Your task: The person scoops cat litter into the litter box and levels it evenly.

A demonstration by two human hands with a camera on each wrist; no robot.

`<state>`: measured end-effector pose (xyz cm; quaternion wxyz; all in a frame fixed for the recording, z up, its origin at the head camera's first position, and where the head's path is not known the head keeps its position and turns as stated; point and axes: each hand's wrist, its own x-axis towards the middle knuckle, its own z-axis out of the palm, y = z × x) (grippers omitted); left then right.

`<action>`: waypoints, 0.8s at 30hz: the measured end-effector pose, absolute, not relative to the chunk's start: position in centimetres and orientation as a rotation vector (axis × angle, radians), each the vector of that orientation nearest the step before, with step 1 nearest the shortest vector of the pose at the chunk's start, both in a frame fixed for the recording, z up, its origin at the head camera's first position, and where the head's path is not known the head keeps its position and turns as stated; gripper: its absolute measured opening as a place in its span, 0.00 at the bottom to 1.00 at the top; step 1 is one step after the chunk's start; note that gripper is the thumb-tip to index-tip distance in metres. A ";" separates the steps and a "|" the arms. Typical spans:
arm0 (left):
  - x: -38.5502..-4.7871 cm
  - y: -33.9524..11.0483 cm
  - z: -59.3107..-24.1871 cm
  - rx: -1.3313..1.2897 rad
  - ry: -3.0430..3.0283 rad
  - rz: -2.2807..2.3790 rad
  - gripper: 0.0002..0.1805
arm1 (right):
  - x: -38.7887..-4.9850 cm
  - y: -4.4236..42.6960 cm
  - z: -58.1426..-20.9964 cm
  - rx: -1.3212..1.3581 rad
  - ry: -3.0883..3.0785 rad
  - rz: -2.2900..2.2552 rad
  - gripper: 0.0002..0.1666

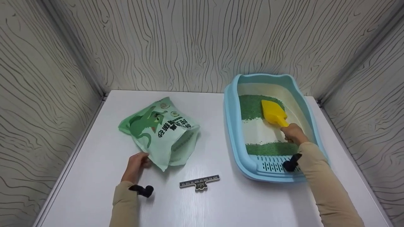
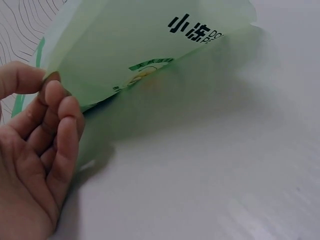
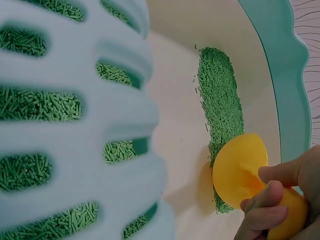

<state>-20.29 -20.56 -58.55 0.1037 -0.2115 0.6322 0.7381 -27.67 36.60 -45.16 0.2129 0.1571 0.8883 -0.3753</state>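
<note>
My right hand (image 1: 294,133) grips the handle of a yellow scoop (image 1: 273,112) inside a blue litter box (image 1: 232,135). In the right wrist view the scoop's blade (image 3: 237,170) is over a strip of green pellet litter (image 3: 220,100), its lower edge hidden. Another band of litter (image 1: 271,148) lies beside the slotted step, with bare pale floor between the two. On the left, a green cat litter bag (image 1: 154,132) lies with its mouth gaping toward me. My left hand (image 1: 135,165) pinches the bag's edge between thumb and forefinger, as the left wrist view shows.
A dark metal clip (image 1: 199,183) with a long ruler-like bar lies on the white table (image 1: 208,126) between the two arms. Patterned wall panels (image 1: 189,47) enclose the table at the back and sides. The litter box stands close to the back panel.
</note>
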 end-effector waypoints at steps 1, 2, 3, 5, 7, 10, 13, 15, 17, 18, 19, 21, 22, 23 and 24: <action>-20.3 -20.5 -58.5 -0.627 1.851 2.188 0.11 | -27.6 36.5 -45.1 0.442 2.474 -1.043 0.10; -20.4 -20.5 -58.5 -0.626 1.842 2.195 0.11 | -27.5 36.5 -45.1 0.447 2.482 -1.044 0.11; -20.4 -20.5 -58.5 -0.625 1.835 2.200 0.11 | -27.4 36.4 -45.0 0.452 2.489 -1.046 0.11; -20.5 -20.5 -58.5 -0.625 1.836 2.203 0.11 | -27.3 36.2 -45.0 0.464 2.508 -1.040 0.13; -20.5 -20.5 -58.4 -0.634 1.847 2.192 0.11 | -27.2 35.9 -44.9 0.470 2.524 -1.039 0.15; -20.5 -20.4 -58.4 -0.645 1.848 2.194 0.11 | -27.0 35.4 -44.9 0.472 2.540 -1.047 0.18; -20.5 -20.4 -58.3 -0.640 1.841 2.203 0.11 | -26.9 34.8 -44.8 0.480 2.549 -1.044 0.19; -20.4 -20.4 -58.4 -0.640 1.833 2.208 0.11 | -26.8 34.5 -44.8 0.485 2.551 -1.034 0.19; -20.4 -20.4 -58.4 -0.640 1.835 2.202 0.11 | -26.6 34.2 -44.9 0.489 2.549 -1.018 0.19; -20.4 -20.4 -58.4 -0.645 1.834 2.198 0.11 | -26.5 34.0 -44.9 0.489 2.546 -1.011 0.19; -20.4 -20.4 -58.4 -0.646 1.842 2.191 0.11 | -26.5 33.9 -44.9 0.492 2.544 -1.009 0.20; -20.4 -20.3 -58.4 -0.637 1.857 2.182 0.11 | -26.3 33.7 -45.0 0.491 2.544 -1.014 0.20; -20.4 -20.3 -58.4 -0.636 1.861 2.182 0.11 | -26.1 33.5 -45.0 0.492 2.549 -1.014 0.20; -20.5 -20.3 -58.4 -0.634 1.864 2.184 0.11 | -26.0 33.4 -45.0 0.491 2.553 -1.020 0.20; -20.5 -20.4 -58.4 -0.629 1.863 2.181 0.11 | -25.8 33.2 -45.0 0.485 2.554 -1.027 0.20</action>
